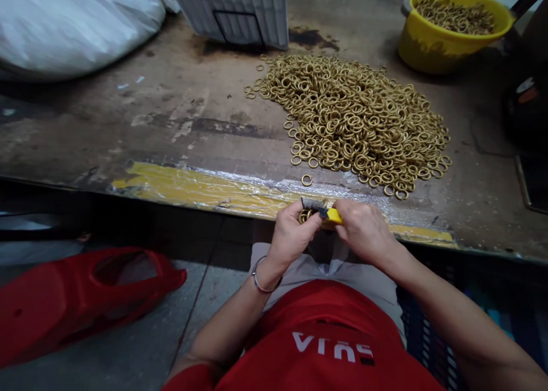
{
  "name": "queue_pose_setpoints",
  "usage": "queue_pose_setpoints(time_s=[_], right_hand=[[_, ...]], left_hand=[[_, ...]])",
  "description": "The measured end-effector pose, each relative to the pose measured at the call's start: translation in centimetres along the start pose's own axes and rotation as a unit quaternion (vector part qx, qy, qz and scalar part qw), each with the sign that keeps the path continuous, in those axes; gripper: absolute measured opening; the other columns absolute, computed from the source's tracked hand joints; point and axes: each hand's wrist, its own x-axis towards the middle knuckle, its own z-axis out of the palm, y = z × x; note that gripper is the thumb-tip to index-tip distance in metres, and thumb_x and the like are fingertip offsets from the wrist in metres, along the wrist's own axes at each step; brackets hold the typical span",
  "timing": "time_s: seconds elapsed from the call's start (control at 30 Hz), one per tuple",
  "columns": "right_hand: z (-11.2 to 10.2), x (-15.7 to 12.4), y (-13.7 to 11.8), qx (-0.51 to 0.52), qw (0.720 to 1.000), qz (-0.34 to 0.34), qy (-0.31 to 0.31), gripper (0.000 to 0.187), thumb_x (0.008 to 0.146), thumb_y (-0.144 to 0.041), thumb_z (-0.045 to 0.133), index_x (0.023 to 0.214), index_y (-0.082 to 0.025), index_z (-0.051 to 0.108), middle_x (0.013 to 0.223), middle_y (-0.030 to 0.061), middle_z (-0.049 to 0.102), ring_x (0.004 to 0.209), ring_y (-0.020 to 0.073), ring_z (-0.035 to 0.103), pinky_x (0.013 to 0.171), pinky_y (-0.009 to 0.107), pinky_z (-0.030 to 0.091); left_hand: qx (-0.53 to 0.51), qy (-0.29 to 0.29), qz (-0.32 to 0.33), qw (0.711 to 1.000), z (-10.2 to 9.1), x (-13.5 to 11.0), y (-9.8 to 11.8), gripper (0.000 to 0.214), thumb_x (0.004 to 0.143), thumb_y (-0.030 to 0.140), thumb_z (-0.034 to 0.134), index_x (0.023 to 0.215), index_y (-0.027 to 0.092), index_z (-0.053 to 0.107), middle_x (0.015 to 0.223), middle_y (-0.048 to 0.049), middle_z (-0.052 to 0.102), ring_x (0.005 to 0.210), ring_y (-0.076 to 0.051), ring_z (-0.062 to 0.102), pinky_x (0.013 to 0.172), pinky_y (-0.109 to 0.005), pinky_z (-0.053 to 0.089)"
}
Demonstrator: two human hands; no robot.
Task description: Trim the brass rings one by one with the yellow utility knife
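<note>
While clutching a rough dark-grey piece (313,204) and brass-coloured rings (304,216) in the nearly closed left hand (291,234), gripping a yellow-handled tool (334,215) in the curled right hand (365,226), at the front edge of the table (171,145), near a heap of loose rings (355,123).

Dim light leaves glare along the yellow tape (205,186) and deep shadow below the table (205,94).

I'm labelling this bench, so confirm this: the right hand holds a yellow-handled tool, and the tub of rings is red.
The tub is yellow, not red, as the head view shows; it holds rings, and the right hand holds the yellow-handled tool.
</note>
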Motion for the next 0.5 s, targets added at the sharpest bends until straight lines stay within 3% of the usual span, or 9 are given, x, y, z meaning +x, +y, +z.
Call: queue_pose_setpoints(time_s=[0.17, 0.27, 0.3, 0.37, 0.43, 0.5], right_hand=[[0.2, 1.4, 0.1, -0.023, 1.000, 0.004, -0.011, 0.019, 0.090, -0.013, 0.051, 0.101, -0.015, 0.066, 0.092, 0.0135, 0.076, 0.078, 0.0244, 0.069, 0.059, 0.031, 0.027], [0.2, 2.7, 1.7, -0.049, 0.996, 0.078, -0.005, 0.021, 0.092, -0.013, 0.048, 0.100, -0.014, 0.067, 0.093, 0.0166, 0.076, 0.079, 0.0263, 0.070, 0.059, 0.031, 0.028], [0.1, 3.2, 2.3, -0.057, 0.992, 0.110, 0.002, 0.020, 0.092, -0.014, 0.048, 0.099, -0.013, 0.067, 0.092, 0.0178, 0.076, 0.078, 0.0269, 0.070, 0.059, 0.032, 0.028], [-0.1, 4.1, 3.1, -0.063, 0.990, 0.125, 0.034, 0.020, 0.092, -0.017, 0.050, 0.098, -0.013, 0.068, 0.092, 0.0183, 0.075, 0.081, 0.0278, 0.069, 0.061, 0.033, 0.030], [-0.1, 5.3, 2.8, -0.042, 0.995, 0.074, 0.052, 0.018, 0.091, -0.018, 0.053, 0.100, -0.014, 0.068, 0.097, 0.0160, 0.075, 0.086, 0.0267, 0.068, 0.064, 0.032, 0.034], [0.1, 6.6, 1.7, -0.018, 0.998, 0.014, 0.053, 0.018, 0.092, -0.021, 0.054, 0.101, -0.016, 0.068, 0.103, 0.0134, 0.073, 0.089, 0.0247, 0.067, 0.066, 0.031, 0.036]], left_hand=[[0.020, -0.010, 0.044, 0.999, -0.6, 0.3, 0.0, 0.014, 0.084, 0.030, 0.067, 0.080, 0.017, 0.067, 0.054, 0.0050, 0.055, 0.046, -0.009, 0.048, 0.049, -0.022, 0.040], [0.077, 0.003, 0.114, 0.991, -1.4, -1.0, 1.0, 0.010, 0.084, 0.024, 0.069, 0.077, 0.018, 0.067, 0.066, 0.0005, 0.065, 0.060, -0.012, 0.058, 0.062, -0.024, 0.046], [0.094, -0.016, 0.141, 0.985, -1.6, -1.6, 1.1, 0.009, 0.085, 0.024, 0.070, 0.079, 0.018, 0.068, 0.072, -0.0013, 0.068, 0.067, -0.014, 0.061, 0.066, -0.025, 0.047], [0.113, -0.109, 0.164, 0.974, -1.6, -2.9, 0.6, 0.010, 0.088, 0.026, 0.069, 0.083, 0.017, 0.069, 0.078, -0.0038, 0.070, 0.073, -0.016, 0.063, 0.070, -0.025, 0.048], [0.160, -0.230, 0.119, 0.953, -0.7, -3.7, -1.3, 0.015, 0.092, 0.026, 0.064, 0.080, 0.017, 0.067, 0.076, -0.0049, 0.069, 0.069, -0.016, 0.062, 0.066, -0.026, 0.047], [0.269, -0.273, 0.035, 0.923, 0.9, -3.7, -4.1, 0.013, 0.091, 0.025, 0.062, 0.083, 0.016, 0.067, 0.080, -0.0084, 0.071, 0.075, -0.021, 0.067, 0.069, -0.029, 0.049]])
